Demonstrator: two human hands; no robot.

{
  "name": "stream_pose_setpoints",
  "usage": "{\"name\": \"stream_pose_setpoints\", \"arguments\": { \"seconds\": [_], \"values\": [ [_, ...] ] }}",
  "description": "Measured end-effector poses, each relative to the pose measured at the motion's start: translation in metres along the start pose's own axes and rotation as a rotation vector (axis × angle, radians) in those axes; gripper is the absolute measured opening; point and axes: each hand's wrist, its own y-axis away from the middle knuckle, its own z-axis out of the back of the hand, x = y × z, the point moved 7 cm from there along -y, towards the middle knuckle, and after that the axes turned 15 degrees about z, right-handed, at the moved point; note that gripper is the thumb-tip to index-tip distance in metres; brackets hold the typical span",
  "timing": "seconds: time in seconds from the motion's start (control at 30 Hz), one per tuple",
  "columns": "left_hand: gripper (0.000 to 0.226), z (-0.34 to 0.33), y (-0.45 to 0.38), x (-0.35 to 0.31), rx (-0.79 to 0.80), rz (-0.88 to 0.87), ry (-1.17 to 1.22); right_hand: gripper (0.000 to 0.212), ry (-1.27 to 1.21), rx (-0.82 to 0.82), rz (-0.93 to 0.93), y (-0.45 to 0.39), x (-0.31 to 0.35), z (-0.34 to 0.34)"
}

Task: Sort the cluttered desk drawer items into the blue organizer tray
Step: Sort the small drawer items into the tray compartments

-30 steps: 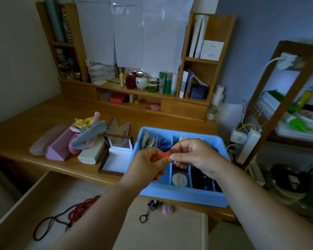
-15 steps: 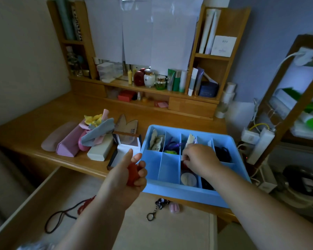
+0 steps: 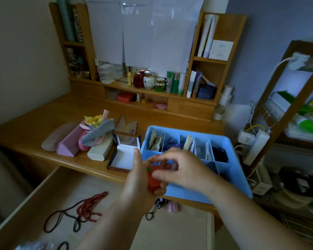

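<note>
One small red object [image 3: 153, 179], gripped in the curled fingers of the left hand [image 3: 139, 181], held in the air at the near left corner of the tray. Right hand [image 3: 181, 168] meets it from the right, thumb and fingertips pinching its top. One blue organizer tray [image 3: 240, 179] on the desk [image 3: 43, 120], divided into compartments; back row holds paper packets, a purple cord, black cords. One open white box [image 3: 124, 156] just left of the tray. One open drawer [image 3: 188, 231] below, containing one red bead string [image 3: 90, 204], one black cord loop [image 3: 51, 222], one keyring [image 3: 153, 210], one pink piece [image 3: 172, 207].
</note>
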Motion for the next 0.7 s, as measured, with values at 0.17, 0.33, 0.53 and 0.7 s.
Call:
{"name": "stream_pose_setpoints", "arguments": {
  "seconds": [0.17,0.33,0.53,0.7],
  "values": [
    [0.070,-0.012,0.006,0.006,0.096,0.009,-0.052,0.017,0.076,-0.048,-0.006,0.005,0.001,-0.006],
    [0.037,-0.020,0.019,0.007,0.359,-0.045,0.016,0.014,-0.081,-0.203,-0.112,0.008,-0.013,0.007],
    [0.033,-0.002,0.011,0.001,0.118,-0.227,-0.359,0.011,-0.275,-0.236,-0.183,0.015,-0.031,0.013],
    [0.016,0.005,0.003,-0.014,-0.004,-0.349,-0.536,0.013,-0.305,-0.413,-0.221,0.015,-0.046,0.048]
  ]
}}
